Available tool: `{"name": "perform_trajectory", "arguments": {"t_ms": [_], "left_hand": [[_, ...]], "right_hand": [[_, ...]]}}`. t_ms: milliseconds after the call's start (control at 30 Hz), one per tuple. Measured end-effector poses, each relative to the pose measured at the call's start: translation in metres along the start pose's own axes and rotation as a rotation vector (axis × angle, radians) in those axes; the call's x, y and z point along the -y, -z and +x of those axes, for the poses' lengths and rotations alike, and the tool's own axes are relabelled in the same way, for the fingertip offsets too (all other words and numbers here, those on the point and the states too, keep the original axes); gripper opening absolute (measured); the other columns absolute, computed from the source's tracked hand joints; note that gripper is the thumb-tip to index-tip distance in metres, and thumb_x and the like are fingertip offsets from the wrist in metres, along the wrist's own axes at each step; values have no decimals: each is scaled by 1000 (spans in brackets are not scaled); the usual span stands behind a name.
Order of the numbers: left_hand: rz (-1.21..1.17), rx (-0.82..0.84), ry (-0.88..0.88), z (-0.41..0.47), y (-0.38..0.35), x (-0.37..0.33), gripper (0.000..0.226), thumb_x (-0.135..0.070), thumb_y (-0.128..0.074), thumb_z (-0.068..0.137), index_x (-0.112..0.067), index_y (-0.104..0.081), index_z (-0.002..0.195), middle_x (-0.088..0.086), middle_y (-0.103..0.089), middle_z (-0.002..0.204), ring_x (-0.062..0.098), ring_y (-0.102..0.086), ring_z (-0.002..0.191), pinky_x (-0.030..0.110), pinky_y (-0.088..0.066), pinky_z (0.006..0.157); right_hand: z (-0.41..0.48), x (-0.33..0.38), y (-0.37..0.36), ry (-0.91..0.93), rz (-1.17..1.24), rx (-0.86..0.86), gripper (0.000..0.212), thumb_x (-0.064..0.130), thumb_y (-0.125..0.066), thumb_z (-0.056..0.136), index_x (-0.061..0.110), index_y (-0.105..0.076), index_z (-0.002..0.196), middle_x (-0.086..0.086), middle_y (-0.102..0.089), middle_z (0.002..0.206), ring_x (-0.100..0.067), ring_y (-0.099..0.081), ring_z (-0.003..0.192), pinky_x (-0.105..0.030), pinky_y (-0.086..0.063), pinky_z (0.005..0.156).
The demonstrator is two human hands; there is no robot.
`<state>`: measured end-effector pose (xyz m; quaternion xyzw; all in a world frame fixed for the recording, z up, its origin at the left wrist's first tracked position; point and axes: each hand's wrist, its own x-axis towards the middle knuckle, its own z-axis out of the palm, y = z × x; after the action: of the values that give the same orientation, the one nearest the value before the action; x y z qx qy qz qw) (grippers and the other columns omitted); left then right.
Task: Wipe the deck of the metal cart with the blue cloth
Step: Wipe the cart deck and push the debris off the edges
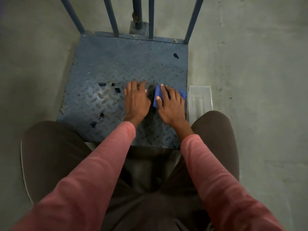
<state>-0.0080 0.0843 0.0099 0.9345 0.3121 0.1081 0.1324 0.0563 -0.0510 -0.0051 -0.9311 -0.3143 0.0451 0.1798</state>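
The metal cart's deck (pixel 116 64) is blue-grey tread plate and fills the middle of the head view. My right hand (pixel 171 105) presses flat on the blue cloth (pixel 158 95) near the deck's right edge, fingers spread over it. My left hand (pixel 135 100) rests palm down on the bare deck just left of the cloth, fingers apart, holding nothing. Several small dark scraps (pixel 116 90) lie on the deck to the left of my hands, and one more dark scrap (pixel 176 55) sits near the far right corner.
Blue upright bars (pixel 113 15) rise from the deck's far edge. A clear plastic tray (pixel 200 100) lies on the concrete floor against the cart's right side. My knees in dark trousers (pixel 55 147) flank the near edge.
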Motion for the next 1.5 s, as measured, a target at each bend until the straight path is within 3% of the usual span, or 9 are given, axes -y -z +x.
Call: {"name": "perform_trajectory", "arguments": {"t_ms": [67, 167, 433, 667, 800, 933, 1100, 1267, 1500], "left_hand": [[36, 28, -25, -16, -4, 19, 47, -25, -51, 101, -14, -51, 147, 15, -52, 148, 36, -46, 137, 50, -36, 110], [-9, 90, -84, -33, -15, 52, 57, -38, -39, 110, -14, -33, 161, 9, -27, 170, 29, -21, 158, 50, -19, 127], [-37, 74, -20, -35, -18, 57, 60, -39, -37, 109, -8, -34, 160, 11, -27, 170, 28, -17, 160, 48, -14, 130], [-27, 101, 5, -34, -16, 55, 61, -40, -36, 109, -11, -30, 162, 9, -21, 172, 26, -11, 161, 47, -10, 131], [-2, 104, 0, -33, -17, 54, 60, -39, -34, 110, -11, -28, 162, 9, -20, 172, 26, -10, 161, 48, -10, 131], [11, 103, -7, -32, -17, 55, 58, -36, -33, 109, -10, -30, 161, 10, -24, 171, 27, -15, 160, 49, -15, 130], [27, 89, 39, -19, -16, 50, 54, -26, -34, 109, -9, -34, 160, 12, -30, 168, 31, -25, 157, 50, -25, 126], [8, 109, 9, 15, -20, 57, 53, -24, -34, 108, -8, -36, 159, 14, -30, 168, 35, -24, 157, 49, -23, 128], [1, 72, 16, 41, -24, 63, 52, -23, -33, 108, -10, -36, 158, 12, -25, 170, 30, -18, 159, 47, -16, 130]], "right_hand": [[10, 4, -4, -37, -34, -9, 60, 51, -34, 102, 17, -44, 151, -10, -48, 150, -32, -44, 139, -51, -35, 112], [10, 8, -15, -75, -45, 98, 65, 55, -30, 103, 21, -26, 159, -7, -24, 166, -29, -12, 156, -58, -10, 124], [-77, -5, -5, -101, -103, 101, 62, 51, -28, 106, 25, -15, 162, -5, -9, 170, -28, 2, 157, -55, -8, 125], [66, -31, -13, -230, -117, 35, 65, 52, -21, 106, 19, -15, 162, -9, -11, 169, -33, -3, 156, -55, -12, 124], [135, -12, -17, -345, -70, 52, 70, 51, -22, 106, 10, -10, 161, -9, -4, 170, -32, 6, 156, -58, -1, 125], [141, 30, -31, -128, -36, 104, 70, 51, -26, 105, 10, -13, 161, -10, -6, 170, -31, 5, 156, -52, 2, 126], [57, 25, -26, 124, 16, 129, 66, 50, -29, 107, 14, -19, 161, -6, -12, 170, -24, -1, 157, -45, -5, 128], [29, -19, -10, -124, -81, 28, 67, 51, -24, 107, 13, -14, 161, -10, -4, 170, -27, 2, 157, -45, -5, 128], [147, -40, -10, -331, -24, 10, 72, 48, -28, 106, 4, -10, 160, -16, -2, 169, -34, 2, 156, -48, -3, 127]]}}
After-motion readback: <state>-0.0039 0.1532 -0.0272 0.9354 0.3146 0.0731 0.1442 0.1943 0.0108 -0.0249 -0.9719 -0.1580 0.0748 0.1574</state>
